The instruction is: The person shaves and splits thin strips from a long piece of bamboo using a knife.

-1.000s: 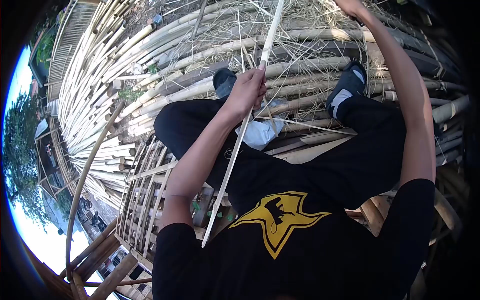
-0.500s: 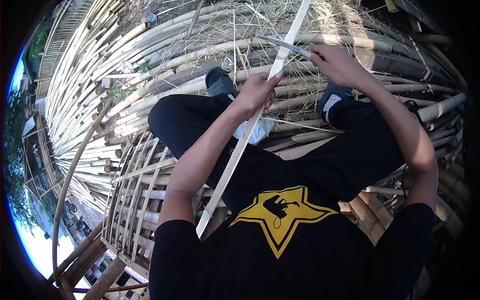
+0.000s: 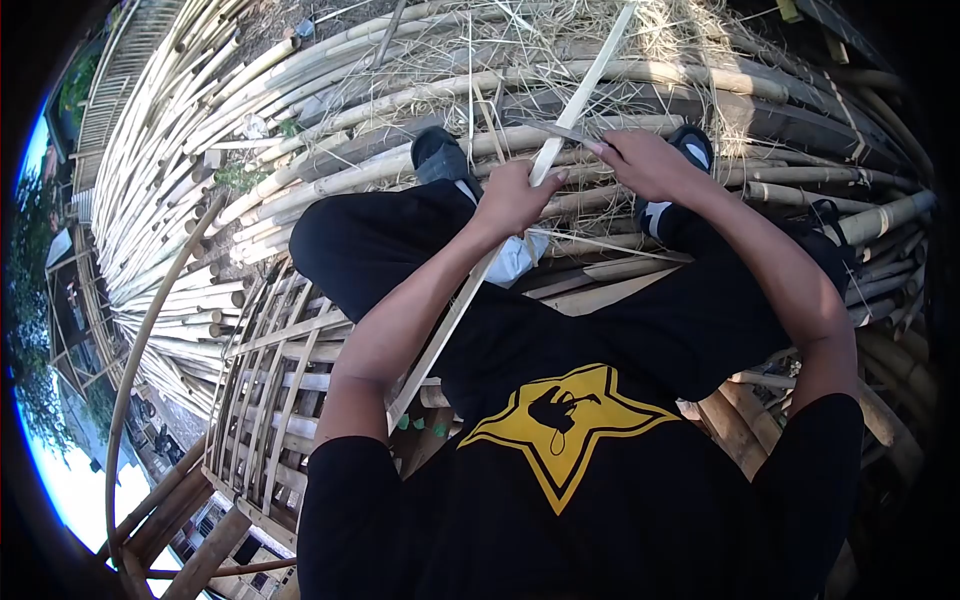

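A long pale bamboo strip (image 3: 582, 97) runs slantwise from the top of the head view down past my left forearm. My left hand (image 3: 515, 200) is closed around its middle, thumb toward the upper right. In my right hand (image 3: 645, 163) is a knife (image 3: 560, 131), gripped by its handle. The blade lies across the strip just above my left hand, pointing left. Whether the edge bites into the bamboo cannot be made out. Below my left hand, a white bag or cloth (image 3: 515, 260) shows between my legs.
Stacked bamboo poles (image 3: 420, 103) spread under and beyond my feet. Thin shavings (image 3: 650, 50) litter them at the top. A slatted bamboo frame (image 3: 270, 400) stands at left, beside a curved pole (image 3: 137, 370). My shoes (image 3: 440, 155) rest on the poles.
The knife and my right hand have come down along the strip, closer to my left hand. My left hand has shifted slightly lower, and the strip's upper end has swung right.
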Available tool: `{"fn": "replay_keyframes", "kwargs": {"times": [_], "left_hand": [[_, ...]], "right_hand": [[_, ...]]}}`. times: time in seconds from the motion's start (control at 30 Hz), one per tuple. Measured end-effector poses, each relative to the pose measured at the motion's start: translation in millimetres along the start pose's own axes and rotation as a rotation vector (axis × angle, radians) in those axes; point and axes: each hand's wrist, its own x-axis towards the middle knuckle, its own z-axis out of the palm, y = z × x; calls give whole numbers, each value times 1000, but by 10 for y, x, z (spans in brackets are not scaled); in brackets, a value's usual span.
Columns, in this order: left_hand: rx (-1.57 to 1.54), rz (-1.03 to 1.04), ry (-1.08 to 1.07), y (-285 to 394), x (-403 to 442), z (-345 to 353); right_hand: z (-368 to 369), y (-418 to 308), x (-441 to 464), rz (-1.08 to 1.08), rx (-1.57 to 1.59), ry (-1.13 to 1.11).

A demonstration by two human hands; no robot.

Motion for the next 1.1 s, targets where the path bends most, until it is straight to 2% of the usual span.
{"fn": "replay_keyframes", "kwargs": {"times": [0.03, 0.17, 0.27, 0.33, 0.43, 0.5, 0.6, 0.73, 0.8, 0.9, 0.93, 0.97, 1.0, 1.03, 1.1], "left_hand": [[34, 75, 66, -44, 11, 37], [16, 68, 101, -112, 50, 109], [20, 8, 31, -41, 7, 77], [138, 48, 86, -16, -18, 62], [116, 34, 101, 9, -38, 39], [111, 44, 87, -19, -40, 54], [145, 55, 73, -68, -49, 64], [141, 5, 15, 13, -106, 53], [131, 3, 15, 37, -105, 54], [100, -22, -12, 153, -135, -23], [77, -50, -46, 186, -174, -25], [78, -53, -53, 156, -241, 11], [102, 1, -41, 109, -265, 34], [136, 54, -34, 23, -307, 37], [95, 141, 15, -96, -316, 59]], "right_hand": [[7, 14, 8, 2, 3, 0], [26, -25, -26, -22, 43, 10], [52, -20, -50, -15, 88, -3], [88, 1, -27, 4, 124, -33], [161, 114, 7, -76, 128, 34], [198, 174, 9, -150, 28, 155], [170, 202, 2, -73, -10, 51], [198, 346, 37, -70, -31, 31], [217, 429, 76, -98, -110, 140], [116, 515, 70, -129, -178, 165], [98, 554, 109, -88, -202, 115], [83, 750, 151, -36, -208, 188], [28, 994, 190, 17, -220, 277], [-219, 1039, 123, 143, -270, 196], [-351, 1515, 136, 163, -228, 254]]}}
